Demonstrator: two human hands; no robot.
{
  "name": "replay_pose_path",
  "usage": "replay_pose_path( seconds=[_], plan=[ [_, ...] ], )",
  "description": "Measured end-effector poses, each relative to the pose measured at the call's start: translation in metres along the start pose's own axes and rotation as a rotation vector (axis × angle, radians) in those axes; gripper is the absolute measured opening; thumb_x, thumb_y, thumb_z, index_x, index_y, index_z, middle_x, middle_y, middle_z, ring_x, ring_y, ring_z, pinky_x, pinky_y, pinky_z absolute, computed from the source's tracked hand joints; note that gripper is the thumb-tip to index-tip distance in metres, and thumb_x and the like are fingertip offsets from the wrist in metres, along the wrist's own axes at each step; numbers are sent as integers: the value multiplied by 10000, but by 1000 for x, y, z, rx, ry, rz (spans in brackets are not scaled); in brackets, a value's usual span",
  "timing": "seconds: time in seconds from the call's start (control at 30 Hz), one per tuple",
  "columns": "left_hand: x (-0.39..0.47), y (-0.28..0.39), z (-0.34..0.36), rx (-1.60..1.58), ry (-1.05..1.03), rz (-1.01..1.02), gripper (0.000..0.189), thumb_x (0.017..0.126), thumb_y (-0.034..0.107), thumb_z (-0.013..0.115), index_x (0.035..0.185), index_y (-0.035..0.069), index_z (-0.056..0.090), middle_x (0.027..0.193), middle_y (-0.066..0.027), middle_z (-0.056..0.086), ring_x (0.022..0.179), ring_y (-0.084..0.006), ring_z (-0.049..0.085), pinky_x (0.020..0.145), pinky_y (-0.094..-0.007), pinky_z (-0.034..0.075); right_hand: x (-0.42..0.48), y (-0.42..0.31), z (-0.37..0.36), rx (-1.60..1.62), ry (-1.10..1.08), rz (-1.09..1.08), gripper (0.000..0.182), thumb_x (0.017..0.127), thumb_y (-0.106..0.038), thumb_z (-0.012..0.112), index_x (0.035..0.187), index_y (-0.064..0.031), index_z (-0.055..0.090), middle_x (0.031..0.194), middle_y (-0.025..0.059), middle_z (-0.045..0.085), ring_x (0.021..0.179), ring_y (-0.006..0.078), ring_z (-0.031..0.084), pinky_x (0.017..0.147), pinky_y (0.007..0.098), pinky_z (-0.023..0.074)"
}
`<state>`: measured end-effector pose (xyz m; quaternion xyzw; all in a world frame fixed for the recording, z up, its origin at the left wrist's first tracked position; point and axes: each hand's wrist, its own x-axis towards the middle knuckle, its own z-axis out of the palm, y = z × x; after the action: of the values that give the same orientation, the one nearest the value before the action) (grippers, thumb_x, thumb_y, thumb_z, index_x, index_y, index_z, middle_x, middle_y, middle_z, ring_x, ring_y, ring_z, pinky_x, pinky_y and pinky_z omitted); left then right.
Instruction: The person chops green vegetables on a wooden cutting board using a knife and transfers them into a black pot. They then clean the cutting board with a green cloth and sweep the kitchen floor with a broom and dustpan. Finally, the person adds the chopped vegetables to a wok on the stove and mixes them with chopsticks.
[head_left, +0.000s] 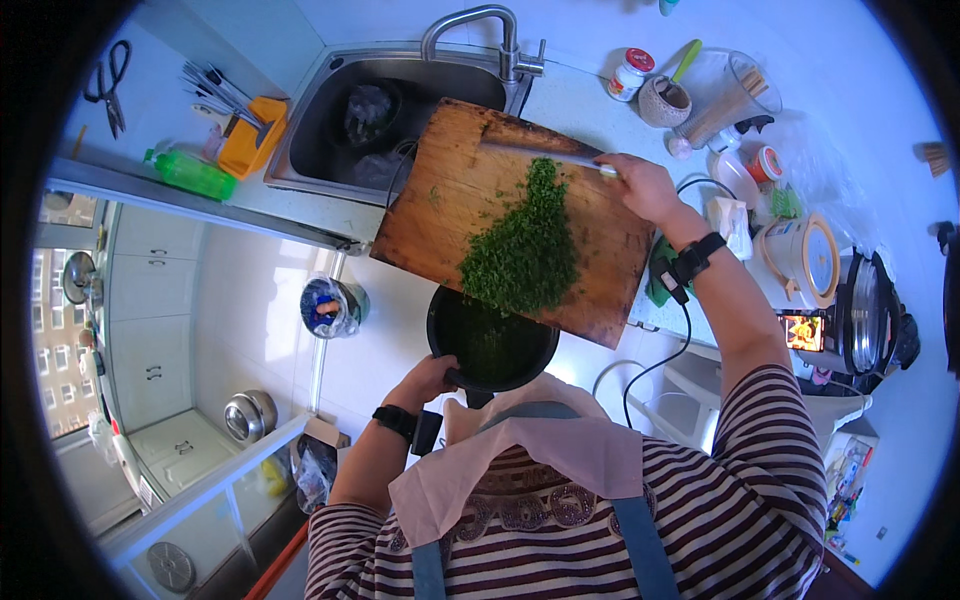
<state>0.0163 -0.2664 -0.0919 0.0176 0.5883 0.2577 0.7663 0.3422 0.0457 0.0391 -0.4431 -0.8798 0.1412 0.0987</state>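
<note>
A wooden cutting board (427, 217) lies across the counter, its front edge over a dark pan. On it is a heap of finely chopped green herbs (521, 259), reaching the board's front edge. My right hand (643, 187) grips the handle of a knife (540, 154), whose blade lies along the far part of the board behind the herbs. My left hand (427, 381) holds the rim of the black pan (495, 352) below the board edge. Green bits show inside the pan; its far side is hidden by the board.
Behind the board is a steel sink (315, 135) with a faucet (510, 45) and plastic bags. A green bottle (191, 174) and an orange holder (255, 139) stand left. Jars, a glass vase (724, 94) and a lidded canister (795, 259) line the right. A lined bin (334, 306) stands on the floor.
</note>
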Motion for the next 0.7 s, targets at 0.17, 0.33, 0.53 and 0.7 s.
replay_pose_path(
  seconds=[0.17,0.33,0.53,0.7],
  plan=[
    [5,-6,1,-51,-5,0,153,816,91,485,880,-43,518,766,-135,566,616,-251,582,555,-327,498,-38,14,27,-71,25,150,379,773,-111,540,1150,-152,534,1001,136,615,885,330,595,728,413,488],
    [6,-9,7,-36,-6,-47,116,806,85,502,898,14,498,755,-94,560,642,-217,562,555,-308,444,-92,-32,37,-73,-15,264,361,786,-157,553,1145,-135,527,947,167,619,823,353,607,683,438,496],
    [8,-11,10,-46,-70,-56,133,820,109,488,910,11,495,793,-117,579,683,-254,595,584,-307,454,-152,-89,62,6,58,355,324,801,-200,557,1107,-93,539,861,196,622,752,367,612,650,451,495],
    [25,-20,4,-57,-125,-45,185,830,116,463,947,-23,492,809,-158,593,672,-264,597,547,-283,464,-184,-151,84,107,74,525,307,804,-221,572,1057,-52,530,850,225,611,738,393,596,655,470,480]
  ],
)
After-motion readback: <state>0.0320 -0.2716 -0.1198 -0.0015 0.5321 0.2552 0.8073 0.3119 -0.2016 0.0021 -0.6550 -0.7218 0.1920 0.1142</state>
